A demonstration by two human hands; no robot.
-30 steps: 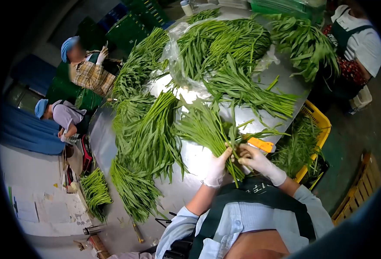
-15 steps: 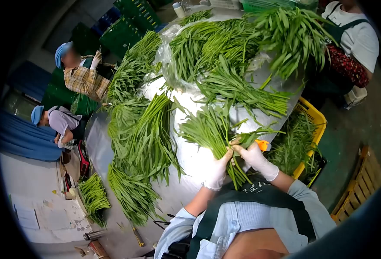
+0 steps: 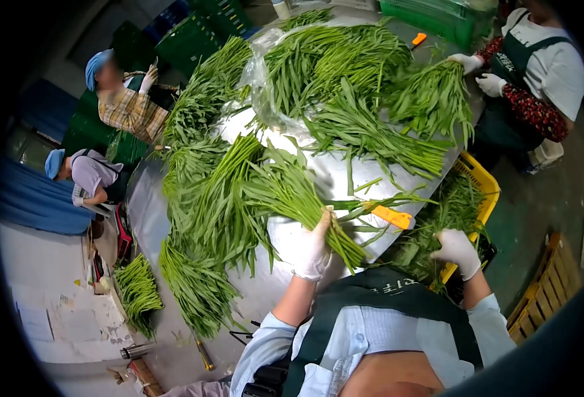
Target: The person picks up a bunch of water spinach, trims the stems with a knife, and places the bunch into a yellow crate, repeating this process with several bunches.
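My left hand [image 3: 314,251], in a white glove, is closed around the stems of a bunch of water spinach [image 3: 292,192]. Its leaves point up and left, and the cut stem ends point toward my apron. My right hand [image 3: 457,253], gloved too, hangs over the yellow crate [image 3: 481,175] of loose leaves and stems. Its fingers look loosely apart, partly hidden, with nothing visible in them. Between my hands, an orange cutter [image 3: 391,217] lies at the metal table's edge beside a few loose stems [image 3: 368,186].
Heaps of greens [image 3: 219,205] cover much of the metal table [image 3: 289,241]. A plastic bag [image 3: 260,89] lies among them. At the right, a co-worker [image 3: 537,73] handles another bunch [image 3: 431,99]. Two more people are at the left. A wooden pallet [image 3: 537,291] stands right of me.
My right hand has left the bunch and moved right, over the yellow crate. My left hand has shifted slightly left and up with the bunch. The co-worker's bunch has come down to the table.
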